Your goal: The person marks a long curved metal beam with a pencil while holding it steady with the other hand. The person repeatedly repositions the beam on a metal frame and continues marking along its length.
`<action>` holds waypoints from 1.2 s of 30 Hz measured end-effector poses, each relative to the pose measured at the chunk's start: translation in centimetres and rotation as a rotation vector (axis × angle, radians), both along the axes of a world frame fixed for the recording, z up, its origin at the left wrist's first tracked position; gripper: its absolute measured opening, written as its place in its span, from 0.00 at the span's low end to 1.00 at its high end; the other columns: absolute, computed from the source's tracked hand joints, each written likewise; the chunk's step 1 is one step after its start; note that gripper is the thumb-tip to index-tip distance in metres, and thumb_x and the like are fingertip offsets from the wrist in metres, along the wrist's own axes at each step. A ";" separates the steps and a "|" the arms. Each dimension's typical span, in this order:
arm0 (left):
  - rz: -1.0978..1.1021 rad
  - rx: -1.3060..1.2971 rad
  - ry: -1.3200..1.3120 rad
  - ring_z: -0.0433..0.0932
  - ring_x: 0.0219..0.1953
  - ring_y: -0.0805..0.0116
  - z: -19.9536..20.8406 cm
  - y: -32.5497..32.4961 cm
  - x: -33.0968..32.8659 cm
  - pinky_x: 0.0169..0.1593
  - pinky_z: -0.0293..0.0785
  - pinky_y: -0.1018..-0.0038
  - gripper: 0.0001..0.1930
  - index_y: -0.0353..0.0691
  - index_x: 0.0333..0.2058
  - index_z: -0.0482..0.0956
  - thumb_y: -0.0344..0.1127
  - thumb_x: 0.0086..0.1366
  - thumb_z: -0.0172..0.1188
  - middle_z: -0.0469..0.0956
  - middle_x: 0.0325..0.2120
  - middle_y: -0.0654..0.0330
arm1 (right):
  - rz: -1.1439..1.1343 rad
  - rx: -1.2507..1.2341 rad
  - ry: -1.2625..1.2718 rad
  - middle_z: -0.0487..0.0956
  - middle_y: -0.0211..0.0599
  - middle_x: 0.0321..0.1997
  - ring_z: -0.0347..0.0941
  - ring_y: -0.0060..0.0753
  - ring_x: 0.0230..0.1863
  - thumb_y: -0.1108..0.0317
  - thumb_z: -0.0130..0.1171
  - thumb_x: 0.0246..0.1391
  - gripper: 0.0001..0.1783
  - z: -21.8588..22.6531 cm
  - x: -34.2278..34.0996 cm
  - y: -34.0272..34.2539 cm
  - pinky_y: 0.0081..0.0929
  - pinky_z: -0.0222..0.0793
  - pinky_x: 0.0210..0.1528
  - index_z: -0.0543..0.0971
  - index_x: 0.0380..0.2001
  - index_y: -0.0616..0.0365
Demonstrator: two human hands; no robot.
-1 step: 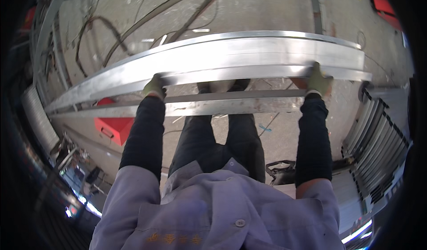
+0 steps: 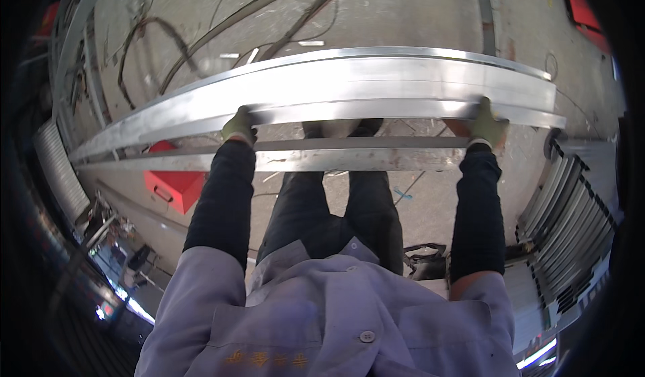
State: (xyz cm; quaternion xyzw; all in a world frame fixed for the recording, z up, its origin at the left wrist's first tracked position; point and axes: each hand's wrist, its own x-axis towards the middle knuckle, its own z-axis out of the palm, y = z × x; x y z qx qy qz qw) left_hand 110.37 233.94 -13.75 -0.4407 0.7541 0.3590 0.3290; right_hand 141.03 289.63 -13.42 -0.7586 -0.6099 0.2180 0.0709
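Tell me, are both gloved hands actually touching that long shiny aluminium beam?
Touching. The head view shows the left hand and the right hand, in yellow-green gloves, each closed on the near edge of the long silver aluminium beam.

The scene is lit brightly and evenly from above, so that the concrete floor is rendered pale and strong glare is thrown off the long aluminium profile, whose upper faces are nearly washed out. Soft shadow is cast beneath the profile and over the dark trousers, while the rim is swallowed by a black vignette. Straight edges are bent into arcs by the fisheye, and detail is smeared and darkened toward the lower left corner.
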 end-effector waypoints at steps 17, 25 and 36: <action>-0.069 -0.228 0.037 0.77 0.21 0.68 2.9 2.2 0.2 0.26 0.72 0.69 0.24 0.38 0.33 0.87 0.57 0.56 0.73 0.82 0.25 0.59 | -0.058 -0.178 0.189 0.77 0.55 0.72 0.73 0.51 0.73 0.32 0.72 0.51 0.70 -1.1 0.5 1.4 0.37 0.61 0.77 0.54 0.79 0.74; -0.083 -0.266 0.018 0.80 0.23 0.67 2.0 1.4 0.1 0.25 0.74 0.70 0.26 0.37 0.36 0.86 0.58 0.59 0.73 0.82 0.26 0.58 | -0.080 -0.114 0.266 0.80 0.56 0.62 0.81 0.44 0.54 0.46 0.79 0.52 0.67 -1.6 0.4 2.0 0.33 0.77 0.53 0.52 0.78 0.76; -0.029 -0.164 -0.023 0.78 0.26 0.66 3.2 2.4 -0.2 0.30 0.73 0.67 0.27 0.39 0.39 0.85 0.60 0.56 0.74 0.82 0.31 0.59 | -0.039 -0.090 0.191 0.81 0.56 0.60 0.82 0.43 0.53 0.47 0.79 0.53 0.62 -2.0 1.0 2.6 0.33 0.78 0.53 0.57 0.75 0.76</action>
